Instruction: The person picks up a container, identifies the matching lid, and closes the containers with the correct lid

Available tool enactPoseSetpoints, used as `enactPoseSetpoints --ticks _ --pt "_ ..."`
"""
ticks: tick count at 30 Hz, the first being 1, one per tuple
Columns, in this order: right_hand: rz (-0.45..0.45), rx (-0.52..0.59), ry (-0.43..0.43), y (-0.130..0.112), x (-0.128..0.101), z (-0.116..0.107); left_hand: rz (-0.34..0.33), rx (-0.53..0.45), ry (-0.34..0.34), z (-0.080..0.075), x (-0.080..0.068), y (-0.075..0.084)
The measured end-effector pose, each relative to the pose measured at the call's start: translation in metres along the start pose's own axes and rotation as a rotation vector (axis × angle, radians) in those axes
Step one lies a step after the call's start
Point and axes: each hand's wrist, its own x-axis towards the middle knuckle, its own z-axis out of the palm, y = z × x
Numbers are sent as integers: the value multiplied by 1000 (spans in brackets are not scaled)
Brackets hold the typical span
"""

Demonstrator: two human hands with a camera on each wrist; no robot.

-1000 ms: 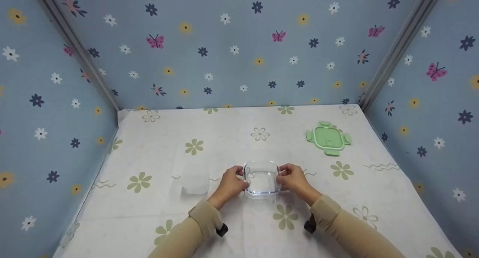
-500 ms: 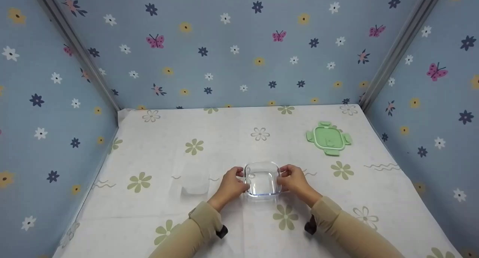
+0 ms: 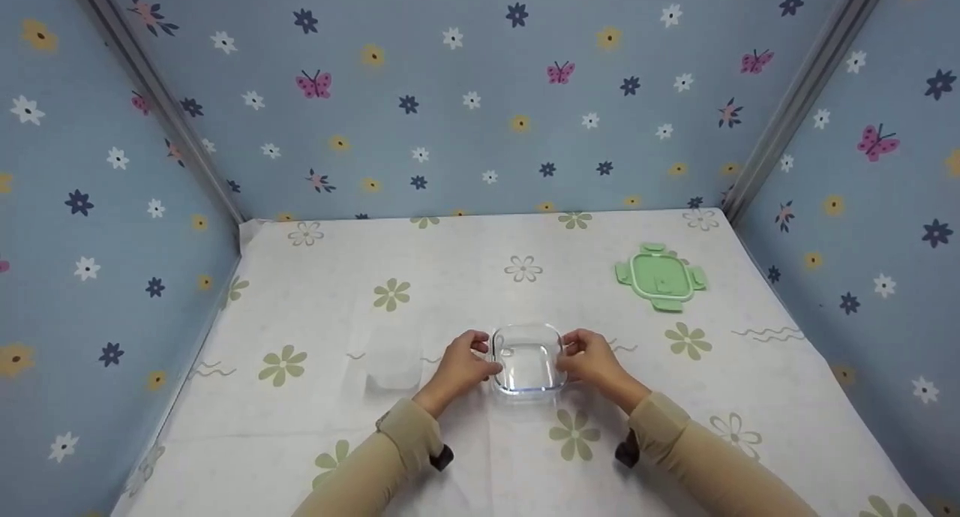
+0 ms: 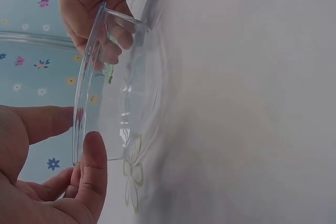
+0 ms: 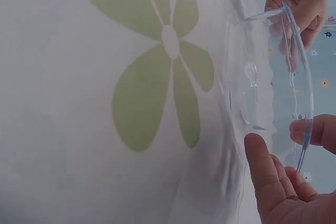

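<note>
A clear glass dish (image 3: 527, 358) sits near the middle of the bench (image 3: 480, 292), a little toward the near edge, on the flowered cloth. Both hands are on it from opposite sides: the left hand (image 3: 463, 367) pinches the left wall, with its thumb (image 4: 93, 167) against the outer wall and a finger (image 4: 42, 121) at the rim, and the right hand (image 3: 592, 363) does the same on the right wall, thumb (image 5: 265, 169) on the wall and a fingertip (image 5: 315, 132) at the rim. Gripping from two sides like this likely keeps the smooth, slippery glass level and steady. Whether its base rests on the cloth or hangs just above it cannot be told.

A green lid (image 3: 661, 278) with four clips lies flat well apart, far right on the bench, leaving the dish open on top. Just left of the left hand stands a pale, see-through tub (image 3: 391, 363), apart from the dish and untouched.
</note>
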Motion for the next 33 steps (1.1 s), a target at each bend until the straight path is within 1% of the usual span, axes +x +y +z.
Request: enactPoseSetpoints --ticks 7,10,12,18,24,29,33 --pt "20 -6 -27 -1 0 -4 24 26 0 -1 6 -4" --pt "14 -8 -27 -1 0 -5 36 35 -6 -1 8 -4" --pt "6 -1 -20 -1 1 -6 35 37 -20 -1 10 -4" --pt "-23 28 1 1 3 -10 34 28 -102 -3 17 -2" --pt "-31 18 28 -1 8 -21 27 17 -152 -3 22 -3" --pt "-20 -3 42 -4 12 -33 -6 21 -158 -3 24 -3" --pt "-16 -5 54 -5 14 -44 -15 20 -154 -2 23 -2"
